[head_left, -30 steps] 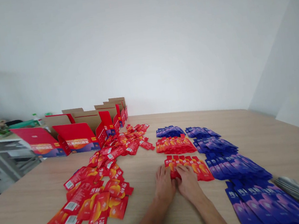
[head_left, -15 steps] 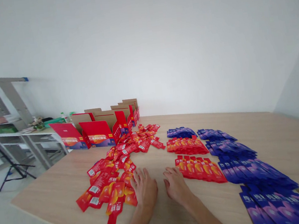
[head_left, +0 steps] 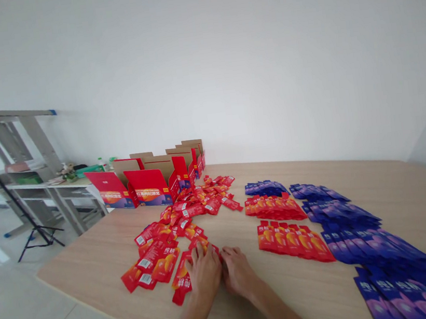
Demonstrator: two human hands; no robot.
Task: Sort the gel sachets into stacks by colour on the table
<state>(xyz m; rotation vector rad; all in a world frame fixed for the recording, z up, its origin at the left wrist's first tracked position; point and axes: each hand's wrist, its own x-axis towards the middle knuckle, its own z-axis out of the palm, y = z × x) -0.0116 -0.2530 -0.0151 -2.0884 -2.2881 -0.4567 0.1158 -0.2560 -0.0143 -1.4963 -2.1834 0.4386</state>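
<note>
My left hand (head_left: 205, 276) lies over red pouches with its fingers slightly spread, pressing on the near end of the loose heap. A red pouch with orange fruit print (head_left: 181, 274) shows beside its thumb side. Close against it, my right hand (head_left: 239, 272) has curled fingers; red pouch edge shows at its fingertips, and the rest of that pouch is hidden. More red pouches (head_left: 165, 257) lie loosely to the left, some with barcodes up. To the right, red pouches overlap in a neat fanned row (head_left: 292, 240), with a second red row (head_left: 272, 206) behind it.
Fanned rows of blue-purple pouches (head_left: 377, 245) run along the right of the wooden table (head_left: 93, 264). Open red cartons (head_left: 148, 186) stand at the back left. Beyond the table are a black tripod (head_left: 35, 224), a side desk and a metal ladder frame (head_left: 33, 136).
My right hand has moved left until it meets my left hand. Pouches under my left hand have shifted right, away from the left part of the heap. The camera view has turned slightly left.
</note>
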